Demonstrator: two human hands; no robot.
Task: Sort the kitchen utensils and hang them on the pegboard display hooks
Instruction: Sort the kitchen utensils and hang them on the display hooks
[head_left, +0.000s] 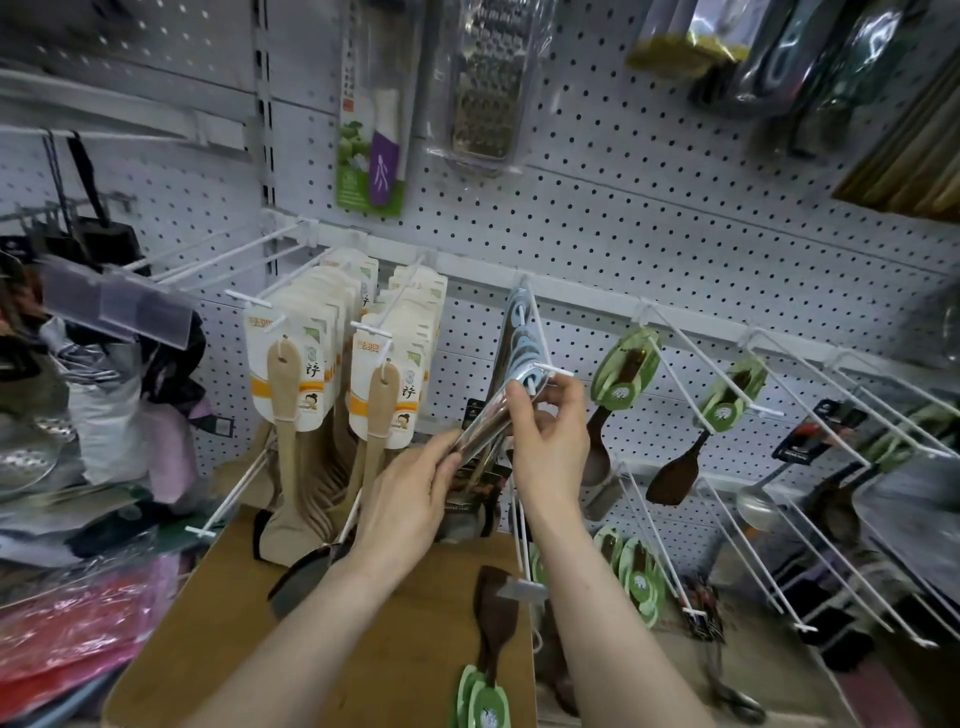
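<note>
A clear-wrapped metal utensil (485, 418) with a light-blue header card is at the tip of a white pegboard hook (551, 370). My right hand (548, 431) pinches its card end at the hook tip. My left hand (415, 488) grips the pack lower down. More blue-carded packs (519, 327) hang further back on the same hook. Pale wooden spatulas (291, 374) on white cards fill two hooks to the left. Dark wooden spoons with green cards (626, 369) hang on hooks to the right. A dark spoon with a green card (488, 613) lies on the cardboard box.
A brown cardboard box (228, 613) stands below my arms. A grater (485, 83) and a purple-handled knife pack (374, 130) hang above. Long white hooks (810, 467) jut out at the right with ladles. Bags and a metal strainer crowd the left side.
</note>
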